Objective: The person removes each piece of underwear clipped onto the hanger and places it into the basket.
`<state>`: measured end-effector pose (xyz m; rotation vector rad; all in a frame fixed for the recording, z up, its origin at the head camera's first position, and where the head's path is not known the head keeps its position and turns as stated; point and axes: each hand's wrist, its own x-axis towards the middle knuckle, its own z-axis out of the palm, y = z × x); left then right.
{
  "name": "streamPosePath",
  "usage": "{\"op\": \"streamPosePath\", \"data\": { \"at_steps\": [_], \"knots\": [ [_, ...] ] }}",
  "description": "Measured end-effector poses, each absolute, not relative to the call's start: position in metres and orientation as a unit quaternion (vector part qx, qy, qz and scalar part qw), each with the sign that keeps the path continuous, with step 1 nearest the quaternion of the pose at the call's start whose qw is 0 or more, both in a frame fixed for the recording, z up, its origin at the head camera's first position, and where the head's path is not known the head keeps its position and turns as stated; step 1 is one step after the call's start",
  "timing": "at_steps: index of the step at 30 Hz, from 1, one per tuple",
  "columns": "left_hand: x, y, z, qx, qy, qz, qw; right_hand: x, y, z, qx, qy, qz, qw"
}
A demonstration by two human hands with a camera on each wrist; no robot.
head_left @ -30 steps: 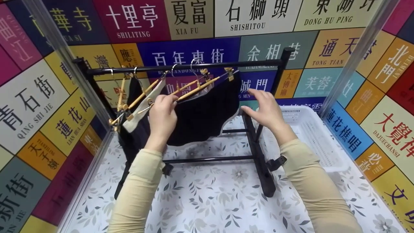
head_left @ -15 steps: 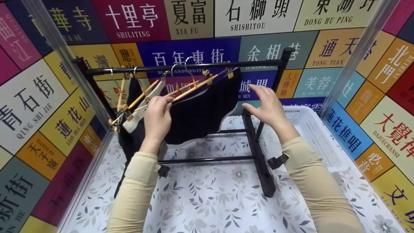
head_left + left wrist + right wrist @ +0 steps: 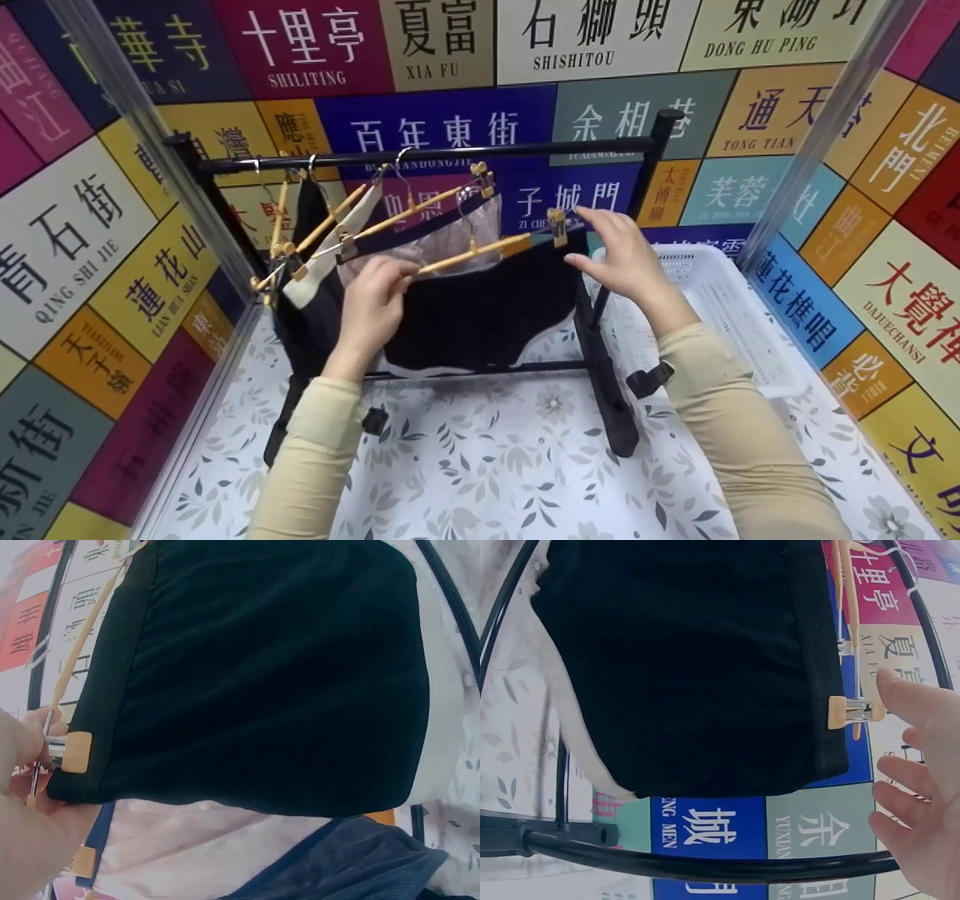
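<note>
The floral surface (image 3: 487, 457) bears a seemingly plastic basket (image 3: 727, 322) near clothing (image 3: 487, 311).

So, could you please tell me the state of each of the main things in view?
Left hand: gripping the front hanger near its left end.
Right hand: fingers apart, holding nothing.
Front hanger: hook off the rail.
Black garment: clipped to the front hanger.
Pale pink garment: clipped to another hanger, hung on the rail.
White basket: upright, lidless.
</note>
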<state>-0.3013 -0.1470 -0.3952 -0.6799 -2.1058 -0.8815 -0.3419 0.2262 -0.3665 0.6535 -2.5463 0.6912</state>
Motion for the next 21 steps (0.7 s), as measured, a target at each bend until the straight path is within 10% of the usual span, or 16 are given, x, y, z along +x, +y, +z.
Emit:
{"op": "streamPosePath", "data": {
  "at_steps": [21],
  "knots": [
    [-0.291,-0.141,-0.422,-0.345,-0.814,-0.344,0.315,-0.329,0.246,-0.395,0.255,-0.915,0.295,0.099]
  ]
}}
